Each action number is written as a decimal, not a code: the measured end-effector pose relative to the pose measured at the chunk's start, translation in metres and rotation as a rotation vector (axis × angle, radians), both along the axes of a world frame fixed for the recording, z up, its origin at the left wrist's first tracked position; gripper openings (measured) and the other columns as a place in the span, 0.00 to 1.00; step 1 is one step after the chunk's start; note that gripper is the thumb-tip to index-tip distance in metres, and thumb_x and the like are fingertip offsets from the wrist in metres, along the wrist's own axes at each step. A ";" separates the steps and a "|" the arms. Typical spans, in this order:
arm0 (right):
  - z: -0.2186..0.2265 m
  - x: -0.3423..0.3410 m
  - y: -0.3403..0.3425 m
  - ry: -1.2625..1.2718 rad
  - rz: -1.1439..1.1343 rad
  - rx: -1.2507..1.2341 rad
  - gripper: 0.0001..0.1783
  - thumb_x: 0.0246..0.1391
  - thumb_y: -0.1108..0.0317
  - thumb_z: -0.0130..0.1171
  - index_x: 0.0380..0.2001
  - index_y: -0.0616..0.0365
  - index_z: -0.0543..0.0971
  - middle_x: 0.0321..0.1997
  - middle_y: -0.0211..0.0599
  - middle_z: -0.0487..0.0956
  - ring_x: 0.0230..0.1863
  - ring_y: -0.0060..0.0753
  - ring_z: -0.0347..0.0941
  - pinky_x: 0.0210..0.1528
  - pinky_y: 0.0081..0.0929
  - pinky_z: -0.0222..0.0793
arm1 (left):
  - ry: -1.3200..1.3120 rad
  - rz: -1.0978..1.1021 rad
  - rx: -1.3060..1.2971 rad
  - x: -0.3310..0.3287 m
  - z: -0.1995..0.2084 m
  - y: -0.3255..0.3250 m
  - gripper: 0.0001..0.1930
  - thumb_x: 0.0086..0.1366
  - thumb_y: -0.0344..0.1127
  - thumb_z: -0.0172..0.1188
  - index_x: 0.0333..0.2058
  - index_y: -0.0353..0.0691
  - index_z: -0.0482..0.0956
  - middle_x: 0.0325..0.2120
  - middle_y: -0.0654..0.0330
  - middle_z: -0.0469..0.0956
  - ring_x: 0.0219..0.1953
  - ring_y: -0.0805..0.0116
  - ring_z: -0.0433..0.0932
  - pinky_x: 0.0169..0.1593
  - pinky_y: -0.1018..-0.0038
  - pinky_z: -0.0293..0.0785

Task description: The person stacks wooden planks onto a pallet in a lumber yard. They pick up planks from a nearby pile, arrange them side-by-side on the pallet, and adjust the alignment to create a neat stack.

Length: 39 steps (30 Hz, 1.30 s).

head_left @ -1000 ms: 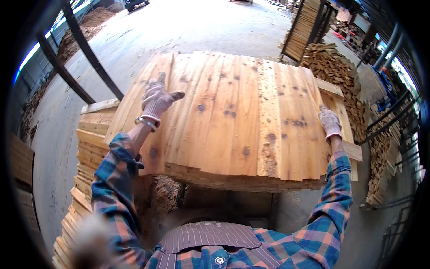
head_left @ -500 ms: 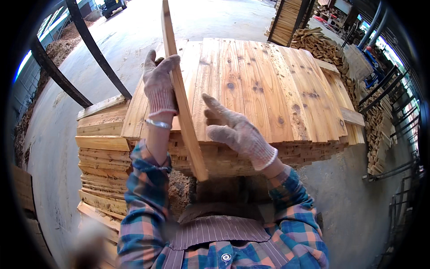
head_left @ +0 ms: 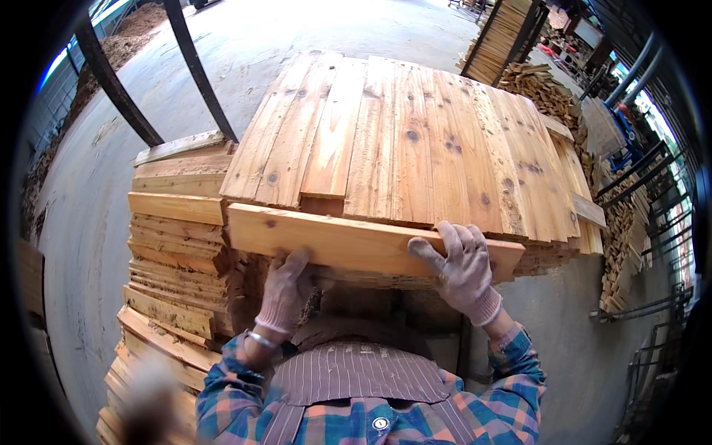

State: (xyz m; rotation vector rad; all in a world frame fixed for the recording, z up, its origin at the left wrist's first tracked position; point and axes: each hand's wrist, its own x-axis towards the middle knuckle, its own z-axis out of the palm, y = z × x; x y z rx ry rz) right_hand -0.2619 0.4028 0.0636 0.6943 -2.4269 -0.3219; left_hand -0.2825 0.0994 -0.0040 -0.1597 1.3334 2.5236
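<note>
A long light-brown wooden plank (head_left: 341,239) lies crosswise in front of me, on edge with its broad face toward me. It hangs along the near side of a wide stack of boards (head_left: 404,141). My left hand (head_left: 286,288), in a dusty knit work glove, grips the lower edge left of the middle; some of its fingers are hidden behind the wood. Toward the right end my right hand (head_left: 466,271), gloved too, clasps the plank with its fingers over the top edge and the thumb on the near face. On the stack, one short board (head_left: 334,141) sits back from the near edge.
A tall pile of boards (head_left: 178,248) stands close on the left, beside two dark metal posts (head_left: 196,70). Heaped wood pieces (head_left: 545,89) and dark metal racks (head_left: 645,297) line the right. Grey concrete floor (head_left: 81,245) surrounds the stack.
The plank has swung from upright in my left hand to lying crosswise. My left hand has come down toward me, and my right hand has moved right and taken hold of the plank.
</note>
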 end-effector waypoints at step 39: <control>-0.188 -0.016 -0.316 -1.945 0.470 -0.306 0.40 0.47 0.63 0.68 0.64 0.58 0.65 0.56 0.50 0.76 0.57 0.42 0.73 0.57 0.32 0.68 | -0.746 1.768 0.053 0.314 -0.199 -0.154 0.27 0.66 0.41 0.60 0.59 0.34 0.64 0.35 0.64 0.75 0.31 0.70 0.73 0.35 0.73 0.72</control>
